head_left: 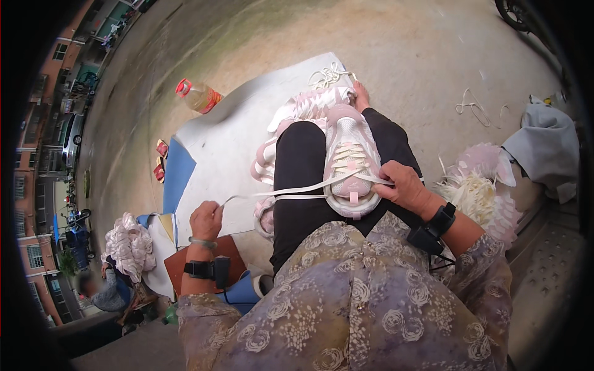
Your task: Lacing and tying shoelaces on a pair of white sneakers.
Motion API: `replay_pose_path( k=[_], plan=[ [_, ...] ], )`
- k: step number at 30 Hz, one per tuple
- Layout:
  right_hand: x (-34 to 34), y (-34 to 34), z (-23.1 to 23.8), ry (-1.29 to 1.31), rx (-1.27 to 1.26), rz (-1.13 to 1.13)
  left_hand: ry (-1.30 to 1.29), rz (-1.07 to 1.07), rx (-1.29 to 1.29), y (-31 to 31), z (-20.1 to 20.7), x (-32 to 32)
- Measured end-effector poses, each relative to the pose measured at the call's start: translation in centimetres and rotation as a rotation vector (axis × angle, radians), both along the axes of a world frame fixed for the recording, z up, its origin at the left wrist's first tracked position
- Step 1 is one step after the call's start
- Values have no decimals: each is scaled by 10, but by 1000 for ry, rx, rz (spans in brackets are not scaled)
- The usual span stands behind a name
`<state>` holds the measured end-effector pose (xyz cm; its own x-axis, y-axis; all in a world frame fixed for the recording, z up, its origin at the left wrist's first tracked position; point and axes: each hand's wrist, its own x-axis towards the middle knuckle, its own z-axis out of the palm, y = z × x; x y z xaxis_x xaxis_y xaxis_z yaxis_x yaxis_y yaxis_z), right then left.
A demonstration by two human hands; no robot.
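A pink and white sneaker rests on my lap, its toe pointing away from me. Cream laces criss-cross its front. My left hand is closed on one end of the shoelace, which runs taut from the shoe out to the left. Beside the shoe's right edge, my right hand pinches another length of lace close to the top eyelets. More pink and white shoes lie to the left of my leg and beyond my knees, partly hidden.
A white sheet covers the ground ahead, with loose laces at its far end. A bottle with a red cap lies beyond it. To my right are a bundle of cream laces and grey cloth. Another person sits at far left.
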<state>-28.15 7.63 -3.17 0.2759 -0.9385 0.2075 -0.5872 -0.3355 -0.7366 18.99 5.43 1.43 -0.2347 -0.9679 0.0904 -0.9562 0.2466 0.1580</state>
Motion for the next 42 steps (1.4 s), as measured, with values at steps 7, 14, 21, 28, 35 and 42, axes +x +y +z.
replay_pose_path(
  k=[7,14,21,28,35,42],
  plan=[
    [8,-6,19,-55,64,-38,397,-452,-113,-37,17,-146],
    [15,-23,22,260,-135,68,308,-731,151,-41,7,-199],
    [24,-31,31,515,-161,192,325,-769,188,-42,-8,-204],
    [24,-42,22,394,-191,151,285,-785,164,-42,-11,-209],
    [20,-47,25,-725,781,-125,297,-773,173,-43,-14,-207],
    [8,-56,22,-649,953,-35,331,-758,204,-47,-9,-209]
  ],
)
